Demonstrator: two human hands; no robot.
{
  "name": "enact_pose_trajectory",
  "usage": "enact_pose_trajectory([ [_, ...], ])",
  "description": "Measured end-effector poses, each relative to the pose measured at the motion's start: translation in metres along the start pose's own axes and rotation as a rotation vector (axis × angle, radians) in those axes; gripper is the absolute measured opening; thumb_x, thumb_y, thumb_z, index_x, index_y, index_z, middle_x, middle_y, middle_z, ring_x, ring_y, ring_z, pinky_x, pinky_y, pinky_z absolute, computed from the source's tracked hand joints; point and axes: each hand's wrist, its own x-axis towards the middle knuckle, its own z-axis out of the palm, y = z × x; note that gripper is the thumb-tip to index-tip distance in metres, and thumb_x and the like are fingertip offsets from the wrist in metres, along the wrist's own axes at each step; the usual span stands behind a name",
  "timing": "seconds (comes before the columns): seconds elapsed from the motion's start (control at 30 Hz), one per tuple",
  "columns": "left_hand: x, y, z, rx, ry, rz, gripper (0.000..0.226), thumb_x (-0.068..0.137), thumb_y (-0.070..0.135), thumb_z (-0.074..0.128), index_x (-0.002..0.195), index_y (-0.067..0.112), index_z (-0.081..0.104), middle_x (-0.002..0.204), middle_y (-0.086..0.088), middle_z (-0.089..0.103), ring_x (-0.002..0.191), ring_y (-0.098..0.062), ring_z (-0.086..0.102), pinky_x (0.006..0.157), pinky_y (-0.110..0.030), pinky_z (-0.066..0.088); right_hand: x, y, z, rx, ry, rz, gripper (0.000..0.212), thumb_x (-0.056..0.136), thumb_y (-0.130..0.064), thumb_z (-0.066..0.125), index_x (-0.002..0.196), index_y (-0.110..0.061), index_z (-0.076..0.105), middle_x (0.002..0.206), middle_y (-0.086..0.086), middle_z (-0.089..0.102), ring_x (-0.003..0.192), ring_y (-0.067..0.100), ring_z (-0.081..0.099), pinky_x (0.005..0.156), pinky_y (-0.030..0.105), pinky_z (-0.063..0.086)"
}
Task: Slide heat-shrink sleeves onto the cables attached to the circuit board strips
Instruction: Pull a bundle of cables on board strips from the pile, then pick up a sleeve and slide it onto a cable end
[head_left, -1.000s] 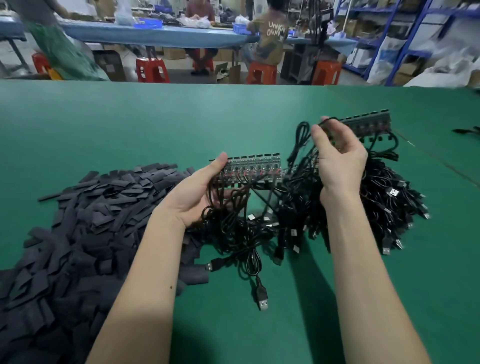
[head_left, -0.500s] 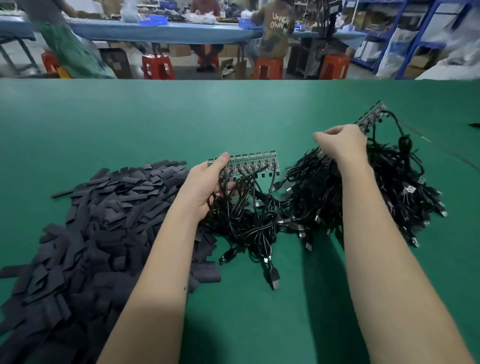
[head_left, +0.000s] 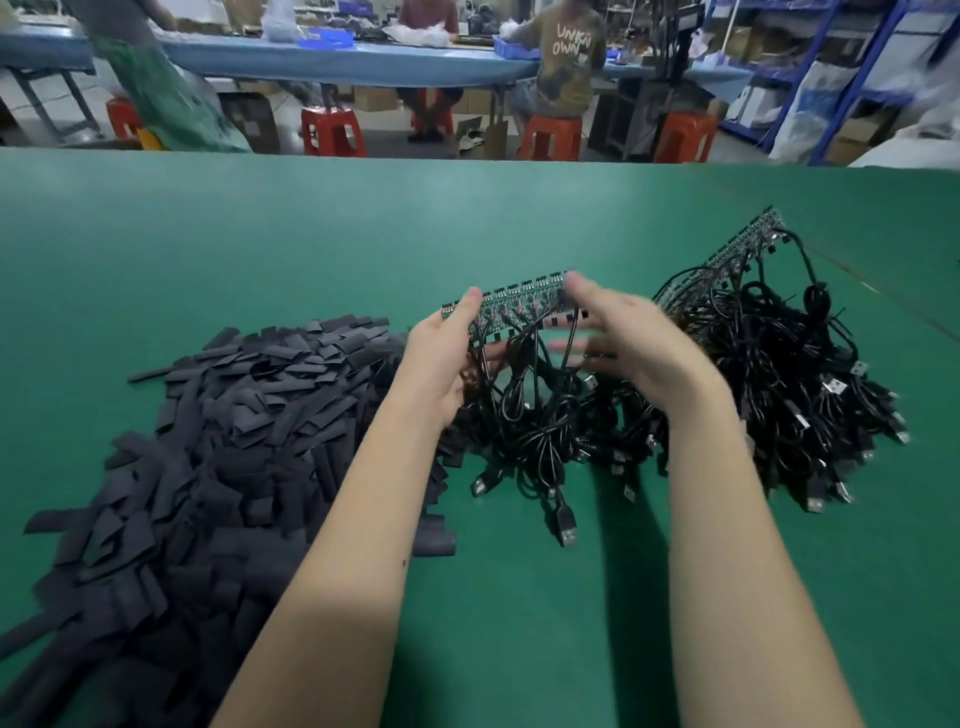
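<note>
The left hand (head_left: 441, 358) has its grip pinched on the board strip (head_left: 511, 304) above the worktop (head_left: 260, 234); the blurred right hand (head_left: 628, 343) spreads wide beside it. Strip looks light, stiff, brittle: hold edges. Cables (head_left: 540, 415) hang limp, tangling; sleeves (head_left: 234, 415) are soft

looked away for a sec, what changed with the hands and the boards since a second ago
The right hand let go of the second circuit board strip, which now lies on the cable heap at right, and came left to the strip held up by the left hand, fingers spread and blurred. The left hand's grip and the sleeve pile stayed as they were.
</note>
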Motion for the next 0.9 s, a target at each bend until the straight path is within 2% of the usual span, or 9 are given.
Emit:
enact_pose_trajectory([
  [0.07,-0.001,0.002,0.004,-0.043,-0.048,-0.018,0.072,0.094,0.052,0.062,0.151,0.013,0.040,0.149,-0.012,0.052,0.117,-0.028,0.068,0.108,-0.055,0.046,-0.009,0.011,0.010,-0.051,-0.059,0.028,0.063,0.076,-0.077,0.064,0.112,-0.026,0.072,0.106,-0.008,0.077,0.100,0.015,0.073,0.095,0.039,0.051],
  [0.13,-0.002,0.004,0.005,0.012,-0.109,0.031,0.067,0.101,0.056,0.047,0.153,0.013,0.040,0.152,-0.013,0.049,0.120,-0.030,0.066,0.112,-0.057,0.042,-0.012,0.018,0.013,-0.029,0.051,0.009,0.063,0.079,-0.074,0.064,0.107,-0.019,0.075,0.105,0.000,0.077,0.100,0.017,0.072,0.098,0.041,0.045],
  [0.2,-0.007,0.007,0.000,0.331,-0.054,0.142,0.068,0.103,0.062,0.030,0.143,0.011,0.053,0.142,-0.015,0.059,0.119,-0.026,0.066,0.114,-0.054,0.039,-0.014,0.020,0.013,0.066,0.120,-0.023,0.055,0.085,-0.064,0.067,0.100,-0.011,0.074,0.097,0.005,0.078,0.091,0.017,0.071,0.092,0.040,0.046],
  [0.27,-0.009,0.002,-0.013,0.671,0.067,0.330,0.064,0.104,0.061,0.021,0.103,0.017,0.067,0.101,-0.002,0.070,0.097,-0.004,0.063,0.096,-0.034,0.042,-0.014,0.019,0.014,0.198,0.166,-0.068,0.034,0.088,-0.052,0.070,0.089,-0.018,0.073,0.088,-0.002,0.077,0.081,0.014,0.067,0.086,0.038,0.047],
  [0.33,-0.011,-0.005,-0.024,0.874,0.079,0.497,0.054,0.109,0.048,0.023,0.083,0.018,0.060,0.077,0.006,0.061,0.076,-0.003,0.056,0.076,-0.031,0.040,-0.015,0.016,0.016,0.351,0.220,-0.085,0.022,0.090,-0.042,0.071,0.087,-0.021,0.071,0.080,-0.006,0.075,0.072,0.010,0.066,0.082,0.034,0.049],
  [0.47,-0.007,-0.021,-0.034,1.538,-0.043,0.593,0.030,0.103,0.037,0.043,0.115,0.020,0.064,0.117,-0.002,0.065,0.114,-0.024,0.057,0.104,-0.042,0.040,-0.023,0.011,0.020,0.629,0.290,-0.049,0.020,0.091,-0.039,0.069,0.080,-0.023,0.064,0.063,-0.011,0.064,0.054,0.007,0.058,0.056,0.023,0.048],
  [0.53,-0.007,-0.023,-0.034,1.701,-0.064,0.551,0.044,0.097,0.051,0.051,0.132,0.024,0.056,0.129,-0.003,0.057,0.127,-0.025,0.046,0.112,-0.043,0.031,-0.026,0.007,0.025,0.739,0.306,-0.046,0.019,0.091,-0.034,0.069,0.077,-0.024,0.062,0.059,-0.011,0.061,0.049,0.005,0.055,0.047,0.019,0.045],
  [0.73,-0.016,-0.013,-0.045,1.742,0.016,0.524,0.034,0.092,0.030,0.059,0.122,0.013,0.060,0.124,-0.009,0.055,0.124,-0.031,0.044,0.107,-0.045,0.032,-0.025,-0.009,0.059,0.882,0.251,0.033,0.011,0.092,-0.027,0.069,0.084,-0.021,0.064,0.063,-0.008,0.060,0.048,0.006,0.053,0.045,0.019,0.043],
  [0.9,-0.021,-0.001,-0.053,1.809,0.120,0.504,0.036,0.094,0.036,0.060,0.126,0.020,0.060,0.128,-0.007,0.057,0.126,-0.030,0.044,0.103,-0.043,0.037,-0.023,-0.015,0.062,0.904,0.244,0.019,0.019,0.093,-0.025,0.068,0.075,-0.021,0.062,0.059,-0.007,0.060,0.046,0.006,0.053,0.041,0.019,0.043],
])
